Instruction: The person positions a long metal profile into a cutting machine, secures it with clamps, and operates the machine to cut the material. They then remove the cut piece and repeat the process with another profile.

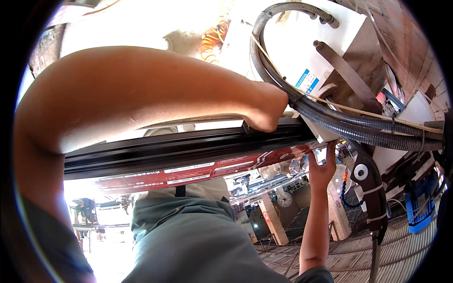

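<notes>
A long black grooved profile (pixel 188 147), probably a frame extrusion, lies across in front of my body. A red film strip (pixel 188 173) with white print covers its near side. My left arm reaches over it, and my left hand (pixel 266 108) is bent down onto the profile near its right end, closed against it; its fingertips are hidden. Under that right end, my right hand (pixel 323 162) points upward with thumb and fingers apart. Its fingertips touch the lower edge by a pale metal machine part (pixel 323 133).
Thick black corrugated hoses (pixel 347 127) loop over a white machine (pixel 325 42) at the right. A dark handle-like unit with a white round knob (pixel 361 172) hangs beside my right hand. An orange coiled hose (pixel 210 45) lies behind; a blue object (pixel 420 205) stands far right.
</notes>
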Tool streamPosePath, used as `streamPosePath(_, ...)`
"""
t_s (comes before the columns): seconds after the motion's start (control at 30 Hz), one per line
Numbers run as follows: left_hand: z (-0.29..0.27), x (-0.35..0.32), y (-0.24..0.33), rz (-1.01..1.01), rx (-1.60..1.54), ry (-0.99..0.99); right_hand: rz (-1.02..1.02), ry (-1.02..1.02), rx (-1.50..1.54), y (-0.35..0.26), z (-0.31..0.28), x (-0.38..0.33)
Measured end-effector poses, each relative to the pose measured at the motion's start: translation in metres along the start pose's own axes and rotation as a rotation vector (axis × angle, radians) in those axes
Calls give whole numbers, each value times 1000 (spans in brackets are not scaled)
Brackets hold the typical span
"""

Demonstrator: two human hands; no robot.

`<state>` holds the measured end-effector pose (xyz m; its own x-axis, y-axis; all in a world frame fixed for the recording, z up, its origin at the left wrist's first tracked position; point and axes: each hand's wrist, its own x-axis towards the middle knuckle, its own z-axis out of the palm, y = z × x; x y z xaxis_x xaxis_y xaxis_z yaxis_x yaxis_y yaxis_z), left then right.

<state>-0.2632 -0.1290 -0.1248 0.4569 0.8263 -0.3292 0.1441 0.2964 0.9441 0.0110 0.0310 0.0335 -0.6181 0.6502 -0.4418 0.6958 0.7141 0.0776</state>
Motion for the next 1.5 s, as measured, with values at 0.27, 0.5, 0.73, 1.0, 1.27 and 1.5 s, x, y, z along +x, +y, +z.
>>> streamPosePath(0.27, -15, -25, -11, 29, -64, -12, 22, 8, 39, -4, 1, -2)
streamPosePath(0.5, -39, -66, -28, -46, -209, -149, 16, -34, 19, 0, 0, -3)
streamPosePath(0.73, -26, -65, -27, -57, -237, -141, 6, -22, 19, 3, 1, -2)
streamPosePath(1.0, -27, -50, -17, -28, -148, -157, 14, -22, 13, 4, 3, -3)
streamPosePath(1.27, -17, -47, -18, -20, -130, -98, -12, 21, 17, 5, 6, -4)
streamPosePath(1.5, -33, -51, -19, 27, -201, -159, 1, 14, 2, 3, 6, -3)
